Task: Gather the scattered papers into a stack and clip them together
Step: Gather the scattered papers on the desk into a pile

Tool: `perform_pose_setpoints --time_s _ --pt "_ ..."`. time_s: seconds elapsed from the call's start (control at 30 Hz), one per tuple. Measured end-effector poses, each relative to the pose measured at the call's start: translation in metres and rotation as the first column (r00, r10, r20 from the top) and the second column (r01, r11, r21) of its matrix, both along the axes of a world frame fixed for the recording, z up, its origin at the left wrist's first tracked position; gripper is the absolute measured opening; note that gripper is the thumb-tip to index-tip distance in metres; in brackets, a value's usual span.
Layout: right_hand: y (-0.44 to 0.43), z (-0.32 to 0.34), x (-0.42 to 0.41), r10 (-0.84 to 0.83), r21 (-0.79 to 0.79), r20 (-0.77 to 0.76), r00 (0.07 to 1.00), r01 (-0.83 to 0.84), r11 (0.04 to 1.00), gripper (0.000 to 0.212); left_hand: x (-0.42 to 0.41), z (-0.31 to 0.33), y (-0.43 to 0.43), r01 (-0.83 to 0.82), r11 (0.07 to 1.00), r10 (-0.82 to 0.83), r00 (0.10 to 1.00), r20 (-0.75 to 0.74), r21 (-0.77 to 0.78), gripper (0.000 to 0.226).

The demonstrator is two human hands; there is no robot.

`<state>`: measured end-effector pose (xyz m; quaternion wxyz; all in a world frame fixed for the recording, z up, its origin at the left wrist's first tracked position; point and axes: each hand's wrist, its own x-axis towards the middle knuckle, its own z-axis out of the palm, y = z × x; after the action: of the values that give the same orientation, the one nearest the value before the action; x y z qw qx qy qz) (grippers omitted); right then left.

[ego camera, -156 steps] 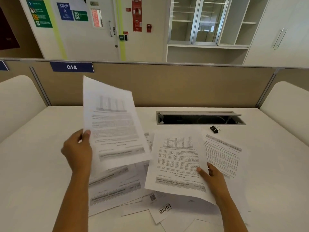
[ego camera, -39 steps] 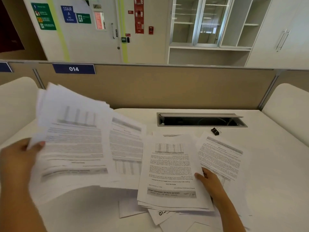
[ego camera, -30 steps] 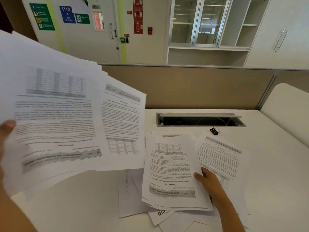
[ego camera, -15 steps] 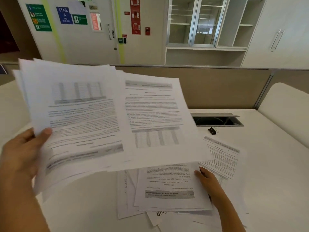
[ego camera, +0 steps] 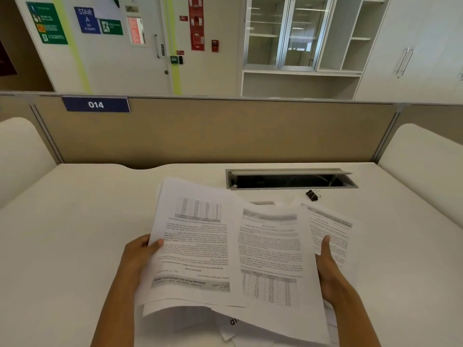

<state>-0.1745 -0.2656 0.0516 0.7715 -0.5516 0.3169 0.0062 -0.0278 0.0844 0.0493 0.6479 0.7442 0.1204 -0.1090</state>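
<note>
A loose bundle of printed papers [ego camera: 225, 251] lies fanned over the pile at the desk's near middle. My left hand [ego camera: 136, 256] grips the bundle's left edge, thumb on top. My right hand [ego camera: 328, 271] holds the right side of the bundle, thumb raised over a single printed sheet [ego camera: 330, 229] lying flat to the right. More sheets [ego camera: 235, 326] poke out underneath at the front, one with bold black letters. A small black binder clip [ego camera: 312, 195] rests on the desk beyond the papers, apart from both hands.
The white desk [ego camera: 75, 234] is bounded by a tan partition [ego camera: 225, 131] at the back and white rounded side panels [ego camera: 426, 159]. An open cable slot [ego camera: 290, 180] sits in the desk just behind the clip.
My left hand has brought its raised bundle down and to the right, onto the sheets under my right hand. My right hand now holds the bundle's right side.
</note>
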Motion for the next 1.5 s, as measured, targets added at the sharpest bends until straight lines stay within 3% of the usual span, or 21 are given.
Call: perform_pose_setpoints --time_s 0.07,0.13,0.23,0.3,0.4,0.5,0.6,0.7,0.77,0.9,1.0,1.13,1.27,1.37,1.5 --pt "0.001 -0.005 0.001 0.048 -0.031 0.007 0.999 -0.048 0.998 0.08 0.001 -0.004 -0.001 0.044 0.999 -0.044 0.999 0.003 0.022 0.029" --pt "0.003 -0.011 0.002 0.023 -0.094 0.041 0.999 -0.019 0.995 0.058 -0.002 -0.004 -0.009 0.143 0.989 -0.144 0.99 0.015 0.038 0.028" --pt "0.02 -0.002 0.009 0.062 -0.294 0.043 0.997 -0.046 0.955 0.038 -0.007 -0.007 -0.033 0.334 0.939 -0.337 0.941 0.026 0.084 0.031" --pt "0.029 0.0 0.014 0.082 -0.38 0.041 0.996 -0.06 0.923 0.038 -0.013 -0.014 -0.055 0.388 0.908 -0.398 0.917 0.034 0.156 0.039" --pt "0.033 -0.006 0.025 0.129 -0.527 -0.004 0.992 -0.111 0.842 0.066 -0.026 -0.021 -0.093 0.356 0.892 -0.389 0.919 0.07 0.279 0.049" --pt "0.04 -0.016 0.032 0.135 -0.57 -0.047 0.99 -0.138 0.81 0.062 -0.043 -0.022 -0.118 0.29 0.886 -0.337 0.939 0.073 0.36 0.057" --pt "0.037 -0.025 0.031 0.176 -0.499 -0.038 0.984 -0.172 0.849 0.054 -0.046 -0.027 -0.12 0.303 0.872 -0.356 0.932 0.072 0.385 0.061" --pt "0.029 -0.019 0.025 0.2 -0.32 0.05 0.978 -0.174 0.931 0.046 -0.035 -0.023 -0.108 0.242 0.909 -0.29 0.952 0.096 0.339 0.062" --pt "0.025 -0.012 0.02 0.219 -0.29 0.098 0.971 -0.183 0.939 0.041 -0.028 -0.016 -0.096 0.17 0.952 -0.195 0.978 0.077 0.255 0.064" --pt "0.03 0.001 0.016 0.259 -0.2 0.161 0.952 -0.226 0.953 0.041 -0.023 -0.001 -0.083 0.309 0.945 -0.316 0.947 -0.059 -0.108 0.05" --pt "0.042 0.016 0.018 0.276 -0.266 0.199 0.94 -0.22 0.939 0.041 -0.029 0.007 -0.094 0.348 0.935 -0.34 0.934 0.11 -0.063 0.033" --pt "0.05 0.052 0.026 0.133 -0.379 0.336 0.932 0.005 0.925 0.032 -0.036 0.041 -0.108 0.239 0.966 -0.177 0.891 0.419 -0.099 0.031" --pt "0.055 0.079 0.027 0.09 -0.405 0.467 0.88 0.122 0.906 0.035 -0.039 0.079 -0.115 0.234 0.952 -0.103 0.851 0.515 -0.197 0.023" --pt "0.059 0.079 0.025 0.096 -0.421 0.469 0.878 0.126 0.898 0.03 -0.042 0.087 -0.113 0.229 0.952 -0.083 0.831 0.55 -0.202 0.037" --pt "0.063 0.08 0.016 0.061 -0.392 0.491 0.869 0.158 0.906 0.036 -0.043 0.095 -0.107 0.199 0.962 -0.054 0.812 0.581 -0.188 0.035"
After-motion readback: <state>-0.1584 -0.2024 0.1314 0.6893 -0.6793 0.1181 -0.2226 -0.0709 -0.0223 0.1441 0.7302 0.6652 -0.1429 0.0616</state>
